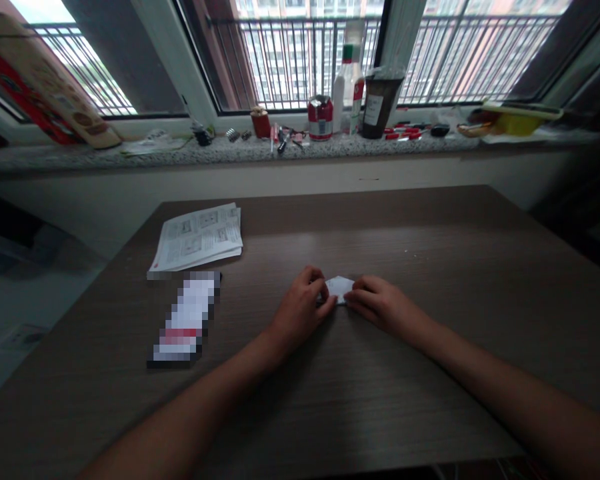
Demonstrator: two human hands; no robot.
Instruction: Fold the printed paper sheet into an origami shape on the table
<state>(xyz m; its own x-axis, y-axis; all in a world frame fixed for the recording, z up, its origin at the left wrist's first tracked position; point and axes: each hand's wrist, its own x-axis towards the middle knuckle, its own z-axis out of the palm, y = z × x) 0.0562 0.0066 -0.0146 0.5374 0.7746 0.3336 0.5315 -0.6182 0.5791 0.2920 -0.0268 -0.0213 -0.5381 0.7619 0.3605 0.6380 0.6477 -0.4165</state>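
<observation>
A small folded piece of white paper [339,288] lies at the middle of the brown table [405,400], its top edge rising to a blunt point. My left hand [303,303] grips its left side, fingers curled and thumb along the lower edge. On the other side my right hand [377,300] pinches the paper's right edge with fingers pressed together. The fingers cover both ends of the paper, so its full outline is hidden.
Left of my hands lie a stack of printed sheets [200,235] and a blurred-out phone-shaped thing [187,317]. Behind the table, a stone windowsill [170,160] carries a red can [321,118], a dark cup [379,107], bottles, small tools and a yellow container [523,121].
</observation>
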